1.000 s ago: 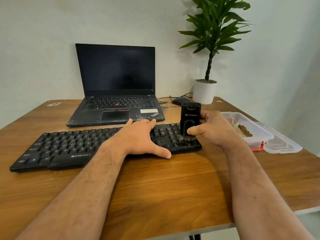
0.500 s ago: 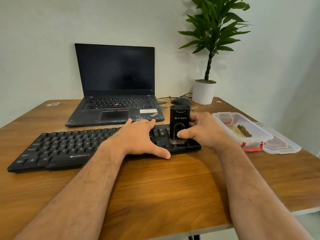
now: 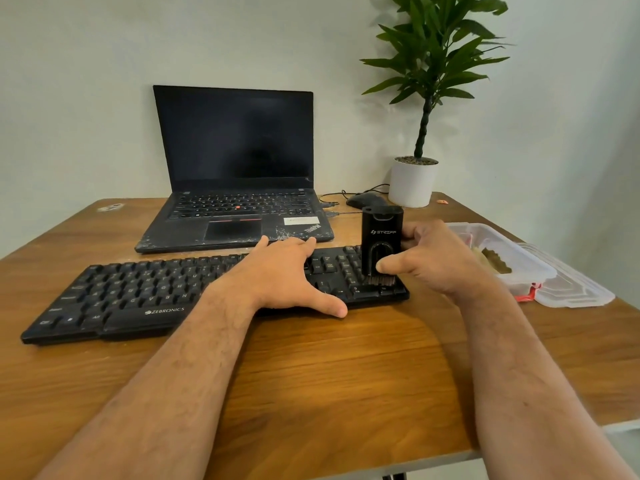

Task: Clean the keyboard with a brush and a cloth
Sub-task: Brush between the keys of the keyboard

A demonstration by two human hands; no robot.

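- Keyboard (image 3: 145, 299): flat black plastic, "ZEBRONICS" printed in white, lying along the middle of the wood-grain tabletop (image 3: 346, 375).
- Left hand (image 3: 280, 275): spread flat, pressing the keys, gripping nothing.
- Right hand (image 3: 429, 261): clasps the brush (image 3: 382, 244), a boxy black block marked "STRIFF", upright, bristles on the keyboard's right end.
- Clear plastic tub (image 3: 498, 254) near the tabletop's right edge; contents possibly a cloth.
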